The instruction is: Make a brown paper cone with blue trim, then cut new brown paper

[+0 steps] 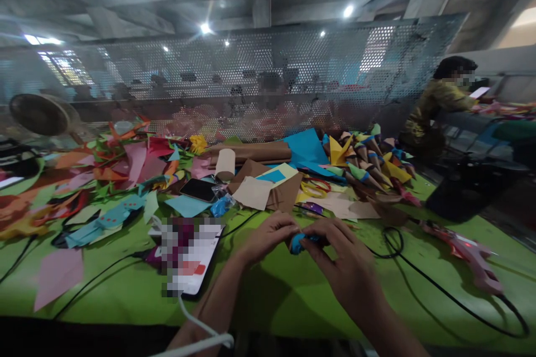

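Pinches rounded, crinkled blue paper (297, 243) between fingertips of curled left hand (268, 237) and right hand (344, 246), over smooth green bench (276, 304), left of angular pink glue gun (471, 256).

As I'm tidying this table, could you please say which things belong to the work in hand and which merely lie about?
Seemingly involved:
blue piece, in left hand and right hand
perhaps the pink corded tool

Apparently lying about:
dark phone
pink sheet
beige roll
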Demonstrator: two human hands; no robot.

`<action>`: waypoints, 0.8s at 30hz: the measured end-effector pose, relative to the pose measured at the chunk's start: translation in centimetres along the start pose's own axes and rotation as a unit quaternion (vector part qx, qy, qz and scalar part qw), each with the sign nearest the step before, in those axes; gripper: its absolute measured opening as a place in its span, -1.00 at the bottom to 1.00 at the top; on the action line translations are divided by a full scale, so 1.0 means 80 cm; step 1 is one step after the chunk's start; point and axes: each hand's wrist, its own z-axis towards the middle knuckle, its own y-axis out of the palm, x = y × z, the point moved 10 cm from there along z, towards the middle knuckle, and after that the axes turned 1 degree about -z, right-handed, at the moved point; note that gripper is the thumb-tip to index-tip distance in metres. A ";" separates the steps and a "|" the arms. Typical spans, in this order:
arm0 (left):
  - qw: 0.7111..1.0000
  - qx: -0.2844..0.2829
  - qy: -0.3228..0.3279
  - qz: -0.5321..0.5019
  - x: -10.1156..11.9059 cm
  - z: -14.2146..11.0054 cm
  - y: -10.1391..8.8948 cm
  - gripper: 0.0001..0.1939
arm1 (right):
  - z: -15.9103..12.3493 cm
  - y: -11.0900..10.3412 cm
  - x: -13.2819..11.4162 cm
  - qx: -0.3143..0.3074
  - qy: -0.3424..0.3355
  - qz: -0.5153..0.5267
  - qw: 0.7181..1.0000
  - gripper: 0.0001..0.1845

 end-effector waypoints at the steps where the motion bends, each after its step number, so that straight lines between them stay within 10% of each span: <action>1: 1.000 -0.001 -0.001 -0.001 -0.001 0.000 0.000 -0.71 | 0.001 -0.001 0.000 0.002 -0.001 0.001 1.000 -0.93; 11: 0.994 0.053 -0.025 -0.096 -0.012 0.000 -0.008 -0.64 | -0.003 -0.004 0.030 0.019 0.071 0.050 0.996 -0.59; 24: 0.985 0.042 -0.053 -0.158 -0.049 0.005 -0.001 -0.47 | -0.004 0.009 0.015 0.029 -0.001 0.018 0.999 -0.89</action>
